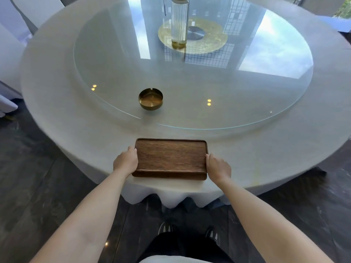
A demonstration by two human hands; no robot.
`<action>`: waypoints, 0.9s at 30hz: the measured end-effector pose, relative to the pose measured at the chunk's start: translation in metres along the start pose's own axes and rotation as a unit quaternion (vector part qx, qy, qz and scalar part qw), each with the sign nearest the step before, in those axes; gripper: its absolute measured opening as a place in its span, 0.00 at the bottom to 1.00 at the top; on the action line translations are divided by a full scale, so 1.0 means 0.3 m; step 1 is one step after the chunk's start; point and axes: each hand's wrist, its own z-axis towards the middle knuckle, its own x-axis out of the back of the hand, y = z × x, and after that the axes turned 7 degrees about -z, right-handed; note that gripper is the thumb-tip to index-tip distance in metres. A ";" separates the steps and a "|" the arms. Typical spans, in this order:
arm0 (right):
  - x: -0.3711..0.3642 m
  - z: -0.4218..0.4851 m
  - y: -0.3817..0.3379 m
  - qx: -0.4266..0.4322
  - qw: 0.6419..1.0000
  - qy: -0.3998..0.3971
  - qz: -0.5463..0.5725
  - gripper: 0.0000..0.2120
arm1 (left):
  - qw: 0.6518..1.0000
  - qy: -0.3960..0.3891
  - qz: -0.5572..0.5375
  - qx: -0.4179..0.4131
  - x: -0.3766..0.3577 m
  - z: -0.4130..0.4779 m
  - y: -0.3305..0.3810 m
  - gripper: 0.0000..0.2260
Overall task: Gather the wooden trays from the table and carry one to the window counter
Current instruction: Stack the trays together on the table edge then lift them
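Note:
A dark wooden tray, rectangular with a raised rim, lies at the near edge of the round table, which is covered with a white cloth. Its thick front edge suggests more than one tray stacked, but I cannot tell for sure. My left hand grips the tray's left short side. My right hand grips its right short side. Both thumbs rest on the rim and the fingers curl under the sides.
A glass turntable covers the middle of the table. On it sit a round brass ashtray just beyond the tray and a tall ribbed glass bottle near the centre. White-covered chairs stand at the left. The floor is dark.

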 end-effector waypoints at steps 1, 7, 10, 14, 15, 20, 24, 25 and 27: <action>-0.006 -0.005 -0.008 -0.002 1.000 -0.002 -0.004 0.17 | 1.000 -0.004 0.003 -0.001 -0.004 0.003 -0.012 0.18; -0.039 -0.028 -0.030 -0.015 1.000 -0.006 -0.015 0.17 | 1.000 -0.025 0.014 -0.009 -0.019 0.019 -0.046 0.17; -0.045 -0.034 -0.026 -0.011 0.999 -0.003 -0.031 0.16 | 0.999 -0.039 0.012 -0.013 -0.030 0.020 -0.051 0.17; -0.046 -0.045 -0.012 -0.007 0.999 -0.001 -0.046 0.16 | 0.999 -0.045 0.013 -0.021 -0.045 0.011 -0.049 0.17; -0.046 -0.046 -0.010 -0.008 0.999 0.001 -0.051 0.16 | 0.999 -0.045 0.015 -0.023 -0.047 0.009 -0.048 0.17; -0.045 -0.036 -0.012 -0.016 0.998 0.002 -0.062 0.18 | 0.998 -0.047 0.013 -0.032 -0.050 0.009 -0.052 0.17; -0.042 -0.036 -0.008 -0.008 0.998 -0.001 -0.062 0.19 | 0.999 -0.043 0.002 -0.033 -0.048 0.009 -0.055 0.17; -0.044 -0.039 -0.008 -0.004 0.998 0.000 -0.061 0.19 | 0.999 -0.044 -0.004 -0.032 -0.048 0.008 -0.057 0.17; -0.046 -0.046 -0.010 -0.002 0.998 0.000 -0.056 0.19 | 0.998 -0.047 -0.012 -0.029 -0.046 0.008 -0.060 0.17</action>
